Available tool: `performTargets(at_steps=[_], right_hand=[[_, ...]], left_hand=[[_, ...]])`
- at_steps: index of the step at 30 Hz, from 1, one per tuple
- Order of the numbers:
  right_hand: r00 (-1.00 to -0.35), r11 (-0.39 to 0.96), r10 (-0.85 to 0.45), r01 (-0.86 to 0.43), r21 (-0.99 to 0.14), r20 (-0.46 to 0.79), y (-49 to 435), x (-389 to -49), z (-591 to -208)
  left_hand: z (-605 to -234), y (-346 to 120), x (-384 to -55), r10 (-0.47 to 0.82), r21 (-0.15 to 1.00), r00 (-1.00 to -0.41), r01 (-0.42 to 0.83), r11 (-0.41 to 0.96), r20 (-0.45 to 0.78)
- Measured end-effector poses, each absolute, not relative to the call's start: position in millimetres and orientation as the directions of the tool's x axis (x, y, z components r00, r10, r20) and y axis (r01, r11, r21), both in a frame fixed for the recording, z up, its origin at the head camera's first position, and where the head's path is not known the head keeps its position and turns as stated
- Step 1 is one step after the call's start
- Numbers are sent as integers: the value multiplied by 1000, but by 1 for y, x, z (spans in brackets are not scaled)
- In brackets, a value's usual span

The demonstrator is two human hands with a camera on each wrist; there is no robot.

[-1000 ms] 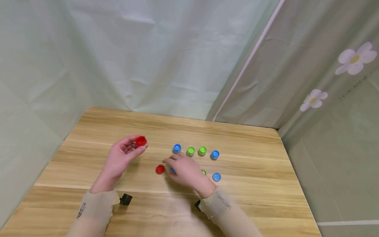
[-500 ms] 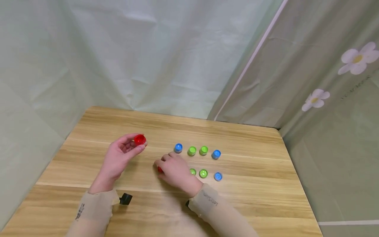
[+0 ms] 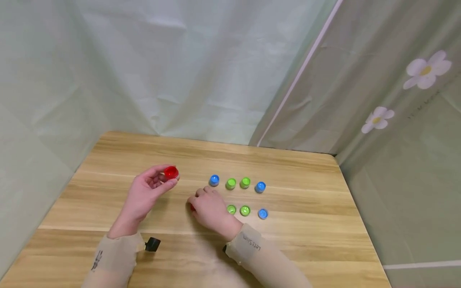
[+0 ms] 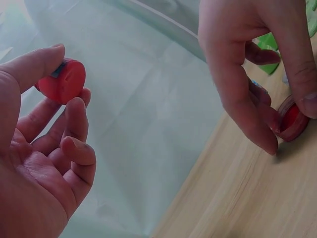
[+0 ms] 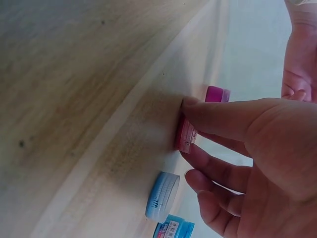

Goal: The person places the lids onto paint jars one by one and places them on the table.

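Note:
My left hand (image 3: 142, 196) holds a small uncapped red paint jar (image 3: 171, 173) above the table, pinched between thumb and fingers. In the left wrist view that jar (image 4: 63, 82) is tilted. The right hand (image 3: 212, 210) is low over the tabletop, its thumb and finger pinching the sides of a shallow red jar lid (image 4: 293, 120). From the head, only a sliver of this lid (image 3: 192, 207) shows past the fingers. A blue lid (image 5: 162, 196) lies beside that hand in the right wrist view; the hand covers it in the head view.
Behind the right hand stands a row of uncapped jars: blue (image 3: 214, 180), green (image 3: 231, 184), green (image 3: 245, 183) and blue (image 3: 260, 187). Nearer lie green lids (image 3: 245, 211) and a blue lid (image 3: 263, 213). Curtains (image 3: 201, 80) hang around the wooden table (image 3: 306, 224).
The right hand has moved left from over the blue lid to the red lid and taken a pinch on it. The left hand keeps the red jar in nearly the same place.

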State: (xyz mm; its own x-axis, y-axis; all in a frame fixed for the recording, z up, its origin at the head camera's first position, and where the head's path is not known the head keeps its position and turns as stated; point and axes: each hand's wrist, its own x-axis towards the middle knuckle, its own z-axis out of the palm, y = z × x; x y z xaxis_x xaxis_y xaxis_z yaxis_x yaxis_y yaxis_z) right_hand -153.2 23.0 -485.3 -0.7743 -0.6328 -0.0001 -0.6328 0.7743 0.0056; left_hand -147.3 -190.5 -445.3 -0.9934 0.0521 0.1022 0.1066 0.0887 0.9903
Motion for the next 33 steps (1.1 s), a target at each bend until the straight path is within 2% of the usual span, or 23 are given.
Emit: performTargets(at_steps=[5,9,12,15,18,21,23,27,30,33], right_hand=[[-778,778,-628,-628,-17,-7,25,-153,-484],[-790,787,-612,-604,-126,-36,34,-153,-477],[-815,788,-576,-534,-305,-61,47,-157,-468],[-857,729,-512,-399,-556,-57,66,-161,-457],[-906,581,-422,-246,-776,-29,83,-164,-448],[-940,400,-342,-146,-905,1,93,-165,-440],[-953,305,-302,-122,-944,25,96,-164,-435],[-960,194,-259,-158,-968,104,95,-163,-424],[-942,186,-286,-233,-955,175,91,-161,-418],[-905,239,-350,-336,-911,242,88,-159,-413]], left_hand=[[-448,-188,-149,71,983,-993,103,155,93],[-448,-185,-150,89,978,-992,107,177,93],[-448,-182,-149,97,976,-992,95,196,77],[-448,-178,-149,108,974,-992,84,209,62],[-451,-173,-150,134,974,-989,85,209,58],[-453,-167,-150,157,977,-986,84,198,53],[-454,-163,-149,166,979,-985,75,190,43],[-456,-155,-148,180,978,-983,66,200,30],[-460,-150,-148,206,973,-977,94,213,50],[-465,-147,-147,236,963,-966,157,221,104]])
